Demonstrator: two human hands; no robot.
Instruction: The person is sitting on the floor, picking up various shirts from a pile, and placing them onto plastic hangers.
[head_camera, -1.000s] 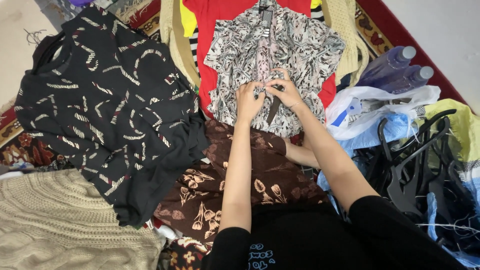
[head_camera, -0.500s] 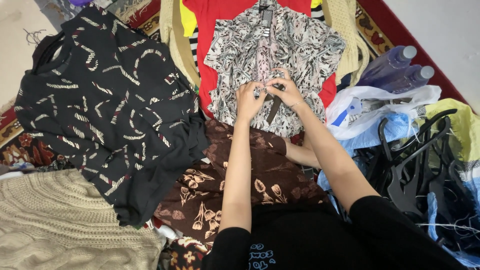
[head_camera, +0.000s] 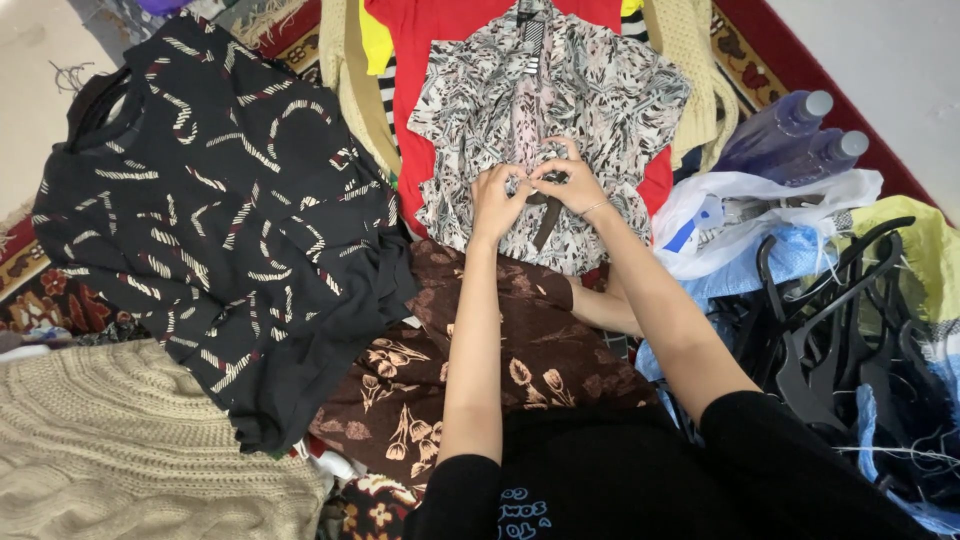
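Both hands meet at the front of a grey leaf-print blouse (head_camera: 590, 95) lying flat at 12 o'clock, on top of a red garment (head_camera: 425, 60). Left hand (head_camera: 497, 203) closed, pinching the blouse fabric at the waist; right hand (head_camera: 570, 183) closed too, fingertips pinching the same spot just beside a dark brown tie strip (head_camera: 546, 215) that hangs down from under the fingers. The two hands touch each other. Thin bracelet on the right wrist. Black dress with white and red dashes (head_camera: 200, 210) spread at 9 to 10 o'clock. Brown floral garment (head_camera: 470, 360) under the forearms, centre to 6 o'clock. Beige knit sweater (head_camera: 120, 450) at 7 o'clock. White plastic bag (head_camera: 760, 205) at 2 to 3 o'clock, two purple bottles (head_camera: 790, 130) just behind it. Pile of black hangers (head_camera: 840, 330) at 3 to 4 o'clock. Patterned red rug (head_camera: 50, 290) beneath everything.
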